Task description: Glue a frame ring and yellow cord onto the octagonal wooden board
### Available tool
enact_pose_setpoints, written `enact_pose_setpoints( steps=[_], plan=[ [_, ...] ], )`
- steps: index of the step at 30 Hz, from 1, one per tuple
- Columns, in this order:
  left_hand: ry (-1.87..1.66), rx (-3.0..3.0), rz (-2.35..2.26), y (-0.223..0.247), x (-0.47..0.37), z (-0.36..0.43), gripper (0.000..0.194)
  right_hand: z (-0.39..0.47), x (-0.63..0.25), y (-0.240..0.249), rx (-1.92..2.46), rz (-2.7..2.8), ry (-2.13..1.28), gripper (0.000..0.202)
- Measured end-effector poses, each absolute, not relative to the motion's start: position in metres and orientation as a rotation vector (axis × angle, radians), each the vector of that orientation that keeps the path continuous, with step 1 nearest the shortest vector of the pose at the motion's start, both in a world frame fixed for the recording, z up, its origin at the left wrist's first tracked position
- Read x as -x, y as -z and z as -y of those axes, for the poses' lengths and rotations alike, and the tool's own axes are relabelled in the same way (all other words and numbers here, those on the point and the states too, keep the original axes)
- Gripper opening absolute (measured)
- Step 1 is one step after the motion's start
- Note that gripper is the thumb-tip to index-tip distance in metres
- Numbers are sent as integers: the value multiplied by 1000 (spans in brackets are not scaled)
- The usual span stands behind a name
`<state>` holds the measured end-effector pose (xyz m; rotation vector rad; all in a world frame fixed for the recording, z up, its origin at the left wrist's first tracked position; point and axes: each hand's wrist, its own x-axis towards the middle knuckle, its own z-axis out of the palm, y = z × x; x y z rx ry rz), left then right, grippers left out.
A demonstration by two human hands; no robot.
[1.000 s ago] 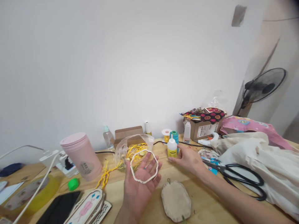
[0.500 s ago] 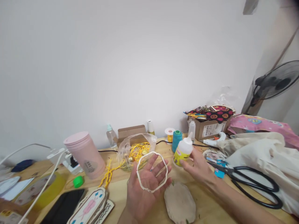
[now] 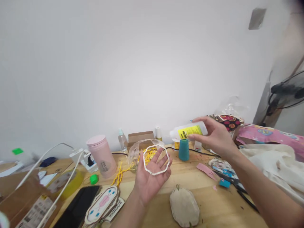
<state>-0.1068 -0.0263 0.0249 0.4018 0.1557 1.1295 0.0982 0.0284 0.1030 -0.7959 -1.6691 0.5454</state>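
Observation:
My left hand (image 3: 150, 182) is palm up with its fingers spread, and a thin white wavy-edged ring (image 3: 155, 173) rests on it near the thumb. Above the table my right hand (image 3: 217, 136) grips a white squeeze bottle (image 3: 188, 130) with a yellow label, probably glue. The bottle lies nearly on its side, nozzle pointing left, above and to the right of the ring and apart from it. Below, on the wood, lies a flat beige scalloped piece (image 3: 184, 207) with a small green loop at its top.
A teal thread cone (image 3: 183, 150) stands behind, beneath the bottle. Left are a pink tumbler (image 3: 102, 156), a phone (image 3: 77, 207), stacked decorated plaques (image 3: 102, 204) and a green cap (image 3: 94, 179). A plastic bag of yellow cord (image 3: 149, 155) sits behind my left hand; white cloth (image 3: 263, 160) lies right.
My right hand has lifted the bottle off the table and tipped it from upright to nearly horizontal. The left hand still supports the ring. The camera view has shifted somewhat.

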Motion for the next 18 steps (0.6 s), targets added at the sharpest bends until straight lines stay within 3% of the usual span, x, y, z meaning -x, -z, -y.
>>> enact_pose_setpoints(
  steps=[4,7,11,15,18],
  plan=[
    [-1161,-430,-142,-29,94,20,57,-27,-75,-126,474,1237,-826,48],
    [-1188,-425,-141,-11,88,16,56,-29,-60,-119,386,926,-1116,29],
    [-1195,-449,-109,10,88,15,54,-46,-54,-97,378,574,-1483,26],
    [-1183,-464,-76,13,91,18,55,-59,-47,-82,321,505,-1785,17],
    [-1185,-467,-73,13,93,19,57,-57,-39,-79,297,700,-1820,14]
  ],
)
